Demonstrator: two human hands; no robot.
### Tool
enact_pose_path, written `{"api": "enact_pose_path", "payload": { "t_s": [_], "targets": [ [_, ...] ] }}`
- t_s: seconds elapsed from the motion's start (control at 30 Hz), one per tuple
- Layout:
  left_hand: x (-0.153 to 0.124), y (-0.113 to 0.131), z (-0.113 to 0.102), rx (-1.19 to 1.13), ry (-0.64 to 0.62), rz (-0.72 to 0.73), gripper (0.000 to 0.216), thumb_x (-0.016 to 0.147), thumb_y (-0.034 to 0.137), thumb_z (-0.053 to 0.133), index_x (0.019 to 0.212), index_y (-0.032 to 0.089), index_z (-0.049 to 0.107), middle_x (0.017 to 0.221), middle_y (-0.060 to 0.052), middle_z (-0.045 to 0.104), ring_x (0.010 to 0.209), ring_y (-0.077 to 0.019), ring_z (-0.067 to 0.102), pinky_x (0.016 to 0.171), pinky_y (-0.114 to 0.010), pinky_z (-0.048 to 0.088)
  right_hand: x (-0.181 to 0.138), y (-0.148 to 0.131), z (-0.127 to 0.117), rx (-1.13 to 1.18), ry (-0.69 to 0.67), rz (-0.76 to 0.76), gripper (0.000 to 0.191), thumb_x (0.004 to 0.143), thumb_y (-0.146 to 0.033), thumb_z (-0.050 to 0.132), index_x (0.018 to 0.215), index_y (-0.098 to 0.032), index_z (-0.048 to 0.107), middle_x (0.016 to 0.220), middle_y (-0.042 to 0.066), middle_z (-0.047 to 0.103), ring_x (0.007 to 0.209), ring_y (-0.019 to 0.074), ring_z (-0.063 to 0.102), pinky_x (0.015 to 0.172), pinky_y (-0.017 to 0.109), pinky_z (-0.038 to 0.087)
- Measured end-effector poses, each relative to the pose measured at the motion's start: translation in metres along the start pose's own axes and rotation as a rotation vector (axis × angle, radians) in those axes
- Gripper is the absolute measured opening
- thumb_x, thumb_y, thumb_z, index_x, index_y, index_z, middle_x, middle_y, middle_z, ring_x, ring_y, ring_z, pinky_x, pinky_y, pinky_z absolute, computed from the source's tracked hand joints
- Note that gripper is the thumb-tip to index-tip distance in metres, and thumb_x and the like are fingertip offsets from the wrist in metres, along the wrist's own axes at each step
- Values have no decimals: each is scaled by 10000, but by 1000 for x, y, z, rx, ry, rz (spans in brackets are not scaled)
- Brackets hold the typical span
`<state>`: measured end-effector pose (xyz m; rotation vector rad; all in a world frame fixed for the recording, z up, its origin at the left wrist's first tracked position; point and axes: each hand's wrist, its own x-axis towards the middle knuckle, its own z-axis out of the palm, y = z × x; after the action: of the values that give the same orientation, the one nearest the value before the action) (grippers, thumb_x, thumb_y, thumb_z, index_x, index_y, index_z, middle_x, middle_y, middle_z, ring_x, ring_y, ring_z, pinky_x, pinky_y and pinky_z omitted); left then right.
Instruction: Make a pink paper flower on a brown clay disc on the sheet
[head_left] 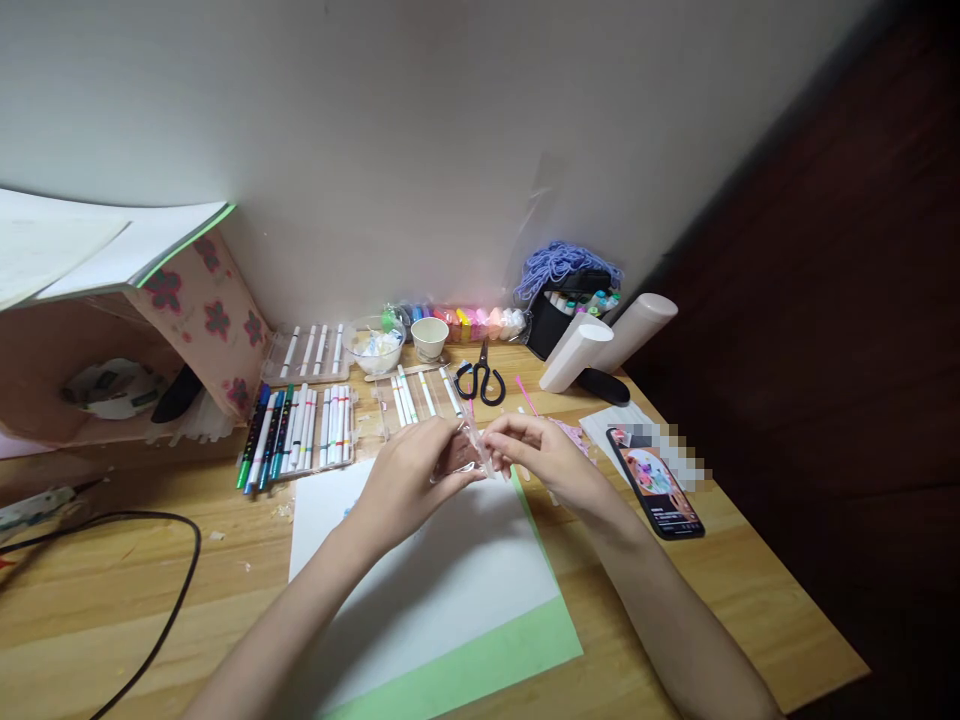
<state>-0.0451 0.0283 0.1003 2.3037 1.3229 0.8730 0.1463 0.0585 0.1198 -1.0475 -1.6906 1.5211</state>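
My left hand [409,480] and my right hand [536,452] meet above the far edge of a white sheet [442,580] that lies on a green sheet [495,665]. Both hands pinch a small clear plastic packet [463,452] with something pinkish inside; the fingers of each are closed on its ends. Just beyond the hands lie several white marker pens [420,395] in a clear tray.
A wooden desk [750,600] stands against a white wall. On it are rows of markers [296,430], black scissors [481,380], a paper cup [430,337], a clear bowl [373,345], clay tubs [480,322], a phone [656,482], white cylinders [592,345], a cardboard house [112,340] and a black cable [157,600].
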Motion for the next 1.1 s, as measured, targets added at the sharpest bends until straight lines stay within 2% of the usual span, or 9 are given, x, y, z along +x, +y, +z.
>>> {"api": "enact_pose_path", "payload": {
  "t_s": [0.2,0.43,0.6,0.77,0.9,1.1],
  "targets": [
    [1,0,3,50,-31,5,289,882,458,546,984,187,536,770,-4,574,703,-155,552,640,-262,393,0,5,-4,1,0,31,255,783,-414,661,738,-167,618,667,-9,577,608,108,527,612,249,442],
    [0,3,6,21,-60,-29,256,874,427,570,841,182,505,746,7,546,649,-137,500,591,-243,357,-2,9,-8,-14,38,55,202,730,-340,711,813,-163,665,785,20,652,673,120,584,638,255,471],
    [0,6,7,-2,-62,-19,223,873,394,582,908,182,523,748,12,547,660,-135,509,609,-244,373,-4,5,-10,-6,3,60,177,741,-324,681,792,-155,672,717,12,644,600,104,560,597,250,466],
    [-1,8,6,9,-55,0,244,885,419,557,938,182,530,750,4,552,687,-147,528,630,-255,386,-5,4,-11,-15,8,95,186,687,-309,724,788,-158,682,786,39,683,725,145,622,683,278,500],
    [-2,10,4,34,-57,-2,237,885,407,562,940,178,535,765,-3,563,707,-154,533,634,-259,385,-5,3,-11,-27,8,114,186,685,-318,714,775,-158,683,752,34,673,679,137,602,638,270,494],
    [-3,12,2,50,-40,15,234,882,402,570,952,182,531,772,-3,568,689,-148,514,634,-259,375,-4,2,-9,-21,-1,133,157,670,-266,706,775,-151,687,767,38,678,694,131,601,651,252,479]
  ]
}}
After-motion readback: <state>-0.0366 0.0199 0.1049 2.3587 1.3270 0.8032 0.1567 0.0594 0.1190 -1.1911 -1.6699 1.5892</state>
